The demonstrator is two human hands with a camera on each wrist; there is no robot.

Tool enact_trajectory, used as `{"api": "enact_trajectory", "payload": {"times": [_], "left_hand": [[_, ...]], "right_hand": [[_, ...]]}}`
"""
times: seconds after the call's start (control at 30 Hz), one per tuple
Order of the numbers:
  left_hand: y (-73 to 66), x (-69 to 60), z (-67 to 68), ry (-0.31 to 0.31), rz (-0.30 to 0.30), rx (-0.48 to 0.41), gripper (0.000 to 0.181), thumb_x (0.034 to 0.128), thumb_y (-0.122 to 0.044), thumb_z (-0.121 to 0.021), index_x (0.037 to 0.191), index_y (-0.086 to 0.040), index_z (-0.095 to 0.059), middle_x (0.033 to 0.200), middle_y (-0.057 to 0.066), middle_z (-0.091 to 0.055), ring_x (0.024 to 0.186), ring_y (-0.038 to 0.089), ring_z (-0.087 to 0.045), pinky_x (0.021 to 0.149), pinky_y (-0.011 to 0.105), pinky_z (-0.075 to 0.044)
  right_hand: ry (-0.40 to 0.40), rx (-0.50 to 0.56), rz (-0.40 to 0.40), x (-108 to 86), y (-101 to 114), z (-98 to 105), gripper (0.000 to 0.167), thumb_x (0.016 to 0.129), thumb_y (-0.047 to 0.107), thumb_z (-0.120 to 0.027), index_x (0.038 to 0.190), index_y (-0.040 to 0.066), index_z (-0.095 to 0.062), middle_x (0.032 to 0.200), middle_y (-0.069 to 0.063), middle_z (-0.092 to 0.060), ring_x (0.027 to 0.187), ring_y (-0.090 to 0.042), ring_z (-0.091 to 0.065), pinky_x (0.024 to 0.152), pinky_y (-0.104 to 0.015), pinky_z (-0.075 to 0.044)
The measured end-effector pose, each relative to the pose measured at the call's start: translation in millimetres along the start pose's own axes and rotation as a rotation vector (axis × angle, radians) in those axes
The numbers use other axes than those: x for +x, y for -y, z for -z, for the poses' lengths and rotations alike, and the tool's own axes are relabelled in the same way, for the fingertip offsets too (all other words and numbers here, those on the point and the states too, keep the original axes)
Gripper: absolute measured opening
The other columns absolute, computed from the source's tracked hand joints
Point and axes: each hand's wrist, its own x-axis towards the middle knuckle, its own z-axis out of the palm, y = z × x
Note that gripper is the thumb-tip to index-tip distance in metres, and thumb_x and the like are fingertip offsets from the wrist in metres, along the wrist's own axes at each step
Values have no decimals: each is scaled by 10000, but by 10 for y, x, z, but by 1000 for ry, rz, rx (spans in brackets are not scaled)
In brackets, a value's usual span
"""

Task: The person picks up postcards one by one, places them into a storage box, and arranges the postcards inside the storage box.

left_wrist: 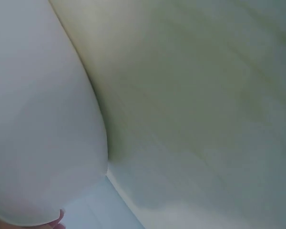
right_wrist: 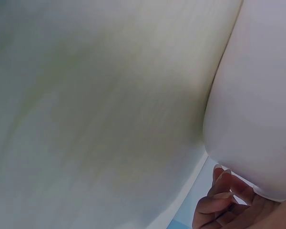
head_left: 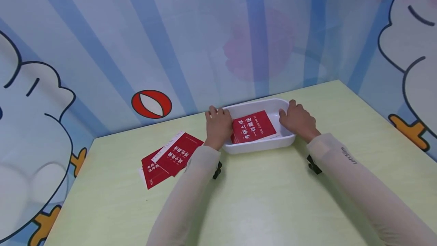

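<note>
Gripping the white tray (head_left: 258, 148) at its two ends, with the left hand (head_left: 219, 127) and the right hand (head_left: 301, 121) both clamped on it. Placed at the far side of the table (head_left: 252, 208), close to the striped backdrop (head_left: 211, 67), with its long axis stretching from hand to hand. Holding a red card (head_left: 254, 126) inside. Visible outside: loose red cards (head_left: 181, 153), nearer the left hand.
</note>
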Motion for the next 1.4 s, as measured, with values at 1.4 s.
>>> {"api": "enact_trajectory", "payload": {"times": [1.4], "left_hand": [[-102, 52, 17, 85, -2, 44, 428, 983, -420, -576, 1296, -136, -646, 1356, 46, -515, 1343, 254, -401, 1129, 456, -398]], "right_hand": [[16, 4, -17, 26, -31, 17, 737, 947, 352, -559, 1441, -105, -259, 1284, -318, -503, 1147, -471, -569, 915, -638, -508]]}}
